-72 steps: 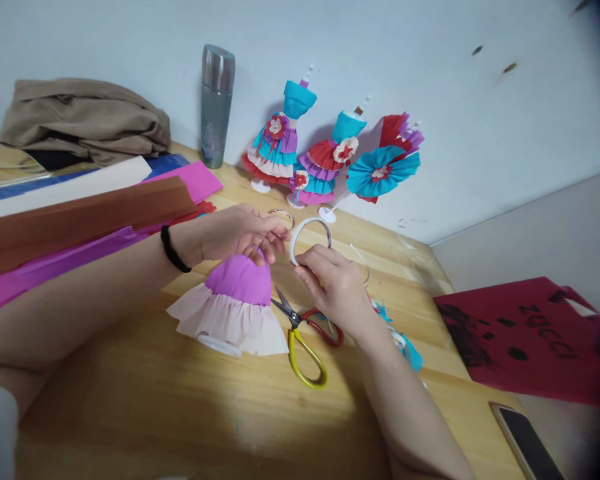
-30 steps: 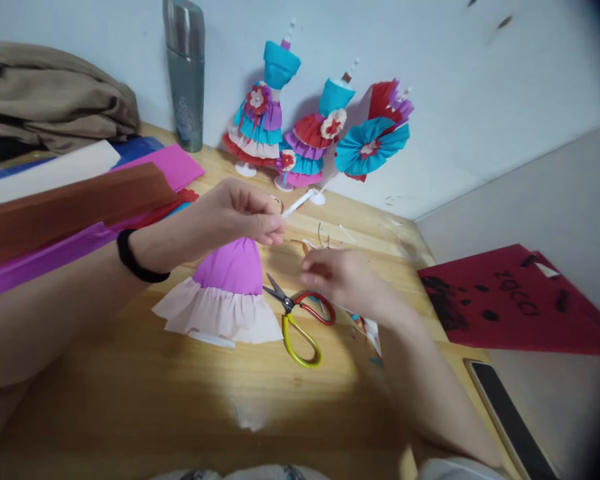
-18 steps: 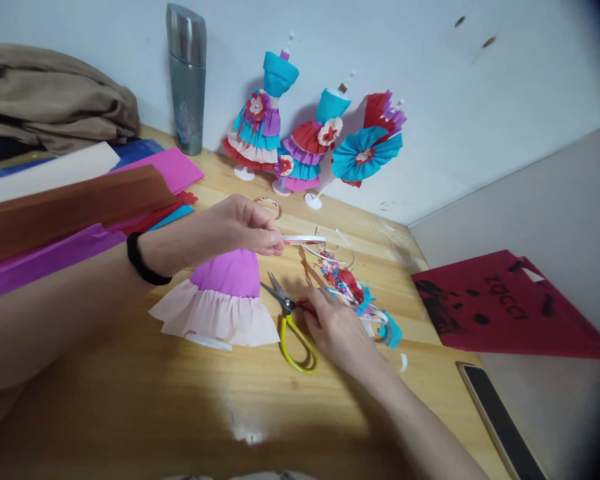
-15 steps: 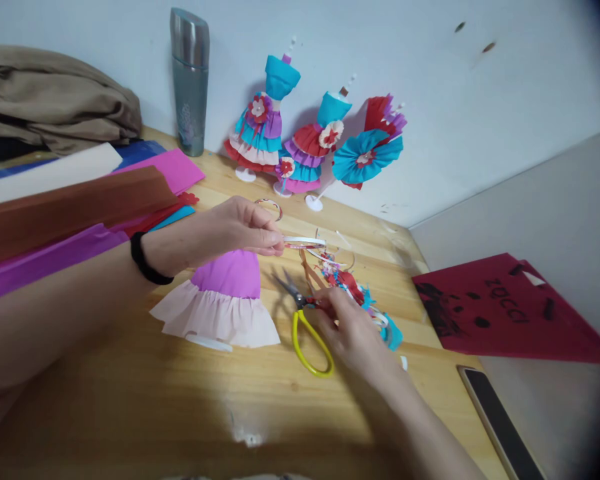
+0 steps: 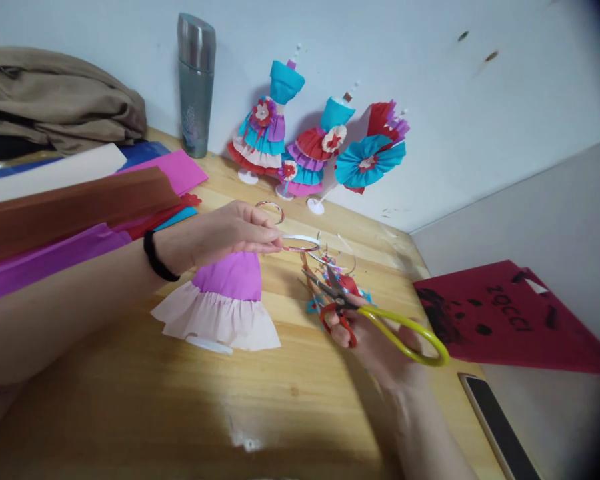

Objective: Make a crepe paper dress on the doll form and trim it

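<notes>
My left hand (image 5: pixel 245 230), with a black band at the wrist, pinches a thin ring-shaped roll of white tape (image 5: pixel 301 240) with red marks on its inner side. A narrow white strip trails from its right end. Lower right, my right hand (image 5: pixel 380 343) has hold of scissors (image 5: pixel 341 301) with one yellow and one red handle. Their blades are parted and point up and left, just below the tape roll. Under my left hand stands a small paper dress (image 5: pixel 230 293) with a purple skirt and a pale pink ruffle; my hand hides its upper part.
Three small decorated paper dresses (image 5: pixel 333 143) on white stands line the wall beside a grey bottle (image 5: pixel 197 87). Colourful scraps (image 5: pixel 353 283) and another thin ring (image 5: pixel 271 212) lie on the table. Paper sheets (image 5: pixel 80 200) are left; a red folder (image 5: pixel 505 317) and phone (image 5: pixel 505 427) right.
My right hand has turned the scissors, swinging the yellow handle to the right, and their blades are raised nearer the tape. My left hand has stayed almost still.
</notes>
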`<state>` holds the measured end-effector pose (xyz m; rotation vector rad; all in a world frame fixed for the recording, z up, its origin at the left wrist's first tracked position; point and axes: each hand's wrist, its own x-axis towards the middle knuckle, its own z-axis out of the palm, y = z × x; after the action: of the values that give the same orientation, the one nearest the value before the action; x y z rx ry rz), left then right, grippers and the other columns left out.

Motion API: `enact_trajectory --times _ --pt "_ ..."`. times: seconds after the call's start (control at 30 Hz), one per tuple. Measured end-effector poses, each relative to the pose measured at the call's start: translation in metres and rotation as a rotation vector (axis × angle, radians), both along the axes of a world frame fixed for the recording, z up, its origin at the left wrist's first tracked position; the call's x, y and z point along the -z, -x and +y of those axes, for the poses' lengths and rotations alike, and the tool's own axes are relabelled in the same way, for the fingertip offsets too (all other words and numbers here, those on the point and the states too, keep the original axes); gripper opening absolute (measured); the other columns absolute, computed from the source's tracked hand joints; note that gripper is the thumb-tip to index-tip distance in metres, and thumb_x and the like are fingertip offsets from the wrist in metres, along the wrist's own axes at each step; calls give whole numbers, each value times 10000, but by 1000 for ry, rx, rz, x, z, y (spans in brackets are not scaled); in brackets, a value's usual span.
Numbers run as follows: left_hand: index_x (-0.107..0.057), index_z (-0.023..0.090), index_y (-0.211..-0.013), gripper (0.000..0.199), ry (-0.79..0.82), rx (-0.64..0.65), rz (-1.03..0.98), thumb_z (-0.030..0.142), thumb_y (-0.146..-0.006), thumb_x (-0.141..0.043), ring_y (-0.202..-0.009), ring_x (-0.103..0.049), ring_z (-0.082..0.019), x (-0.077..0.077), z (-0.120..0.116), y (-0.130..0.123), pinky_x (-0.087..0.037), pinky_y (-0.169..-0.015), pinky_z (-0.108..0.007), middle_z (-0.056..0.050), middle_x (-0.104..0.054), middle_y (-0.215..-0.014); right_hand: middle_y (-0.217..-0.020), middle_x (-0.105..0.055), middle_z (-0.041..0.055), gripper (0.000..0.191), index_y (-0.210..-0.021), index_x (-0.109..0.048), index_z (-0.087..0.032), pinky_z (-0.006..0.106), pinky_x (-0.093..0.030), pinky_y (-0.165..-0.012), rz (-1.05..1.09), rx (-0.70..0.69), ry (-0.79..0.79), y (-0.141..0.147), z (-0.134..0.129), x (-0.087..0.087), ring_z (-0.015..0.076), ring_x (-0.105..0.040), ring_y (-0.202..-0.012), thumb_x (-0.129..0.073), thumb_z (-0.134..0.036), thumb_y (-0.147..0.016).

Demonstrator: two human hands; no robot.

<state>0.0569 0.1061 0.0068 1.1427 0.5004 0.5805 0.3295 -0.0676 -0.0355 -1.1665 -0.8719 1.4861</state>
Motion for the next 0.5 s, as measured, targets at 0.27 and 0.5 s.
enact_trajectory --times 0.27,0.5 --pt "-704 133 -708 192 14 1 -29 284 -764 -808 -981 -684 -202 7 1 -4 -453 -1115 -449 -58 -725 -863 -887 -562 46 629 -1058 -691 -289 323 -439 -629 138 -238 -37 24 10 -2 169 -476 -708 -889 -609 -554" --pt "-741 145 -748 132 -37 -2 -69 250 -734 -820 -1001 -690 -205 9 -2 -8 -454 -1105 -430 -50 -719 -842 -935 -564 43 469 -1034 -633 -261 296 -477 -671 229 -309 -13 51 25 -13 140 -459 -729 -841 -548 -726"
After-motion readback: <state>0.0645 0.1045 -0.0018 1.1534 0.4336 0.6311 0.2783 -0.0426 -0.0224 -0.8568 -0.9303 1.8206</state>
